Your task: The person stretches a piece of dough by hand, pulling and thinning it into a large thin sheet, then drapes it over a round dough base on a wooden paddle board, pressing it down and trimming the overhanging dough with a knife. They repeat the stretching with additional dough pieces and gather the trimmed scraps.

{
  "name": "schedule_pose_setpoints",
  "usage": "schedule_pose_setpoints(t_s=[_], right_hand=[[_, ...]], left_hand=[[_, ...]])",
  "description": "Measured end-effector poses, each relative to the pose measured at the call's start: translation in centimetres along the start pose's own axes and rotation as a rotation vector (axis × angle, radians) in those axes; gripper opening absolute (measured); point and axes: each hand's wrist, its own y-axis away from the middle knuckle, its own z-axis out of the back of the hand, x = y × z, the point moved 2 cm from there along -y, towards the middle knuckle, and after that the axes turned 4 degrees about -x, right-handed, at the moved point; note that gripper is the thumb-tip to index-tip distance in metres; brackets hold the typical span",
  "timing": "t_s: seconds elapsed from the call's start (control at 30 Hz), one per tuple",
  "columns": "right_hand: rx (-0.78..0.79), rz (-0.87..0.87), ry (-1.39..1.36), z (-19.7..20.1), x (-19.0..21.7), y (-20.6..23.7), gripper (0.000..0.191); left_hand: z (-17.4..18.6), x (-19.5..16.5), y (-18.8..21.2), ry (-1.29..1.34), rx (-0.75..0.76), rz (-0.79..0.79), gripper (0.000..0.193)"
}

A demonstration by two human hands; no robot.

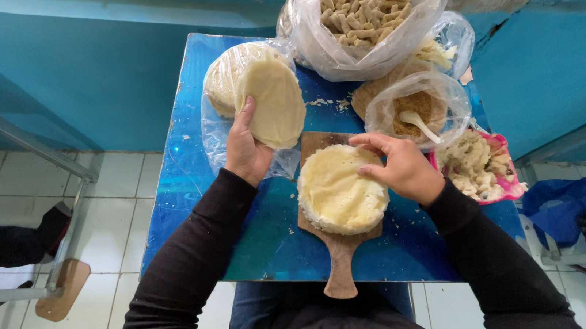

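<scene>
Blue table (183, 169) fills mid frame. Big bag of dough sticks (361, 10) sits top center. Round dough stack (336, 189) lies on wood board (340, 255), center; right hand (403, 166) rests flat & open on it. Left hand (245, 148), upper left, pinches one dough sheet (275, 100). Lots more in the stack, so not near done.

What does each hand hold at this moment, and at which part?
The left hand holds a thin round dough sheet by its lower left edge. The right hand grips nothing; its fingertips rest on the right rim of the dough stack.
</scene>
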Motion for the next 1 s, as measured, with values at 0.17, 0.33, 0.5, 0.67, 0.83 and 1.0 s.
schedule_pose_setpoints(t_s=[0.17, 0.33, 0.5, 0.67, 0.83, 1.0], right_hand=[[-0.285, 0.34, 0.282, 0.2, 2.9, 0.8, 0.042], [-0.439, 0.474, 0.149, -1.5, 5.9, 0.8, 0.027], [-0.438, 0.598, 0.143, -4.2, 7.7, -0.7, 0.037], [-0.419, 0.473, -0.006, -5.0, 6.2, -1.1, 0.015], [-0.426, 0.311, -0.163, -4.1, 4.4, -1.4, 0.015], [-0.276, 0.545, 0.064, -4.7, 5.0, -1.4, 0.075]], left_hand=[[-1.0, 0.5, 1.0, 0.01, 0.108, 0.022, 0.055], [-2.6, 2.5, 3.3, 0.012, 0.23, 0.1, 0.056], [-3.3, 3.6, 5.7, 0.235, 0.427, 0.235, 0.064], [-2.8, 4.4, 5.5, 0.028, 0.348, 0.089, 0.053], [-2.3, 5.8, 5.4, -0.09, 0.267, 0.11, 0.048], [-2.4, 5.4, 5.6, 0.171, 0.373, 0.246, 0.062]])
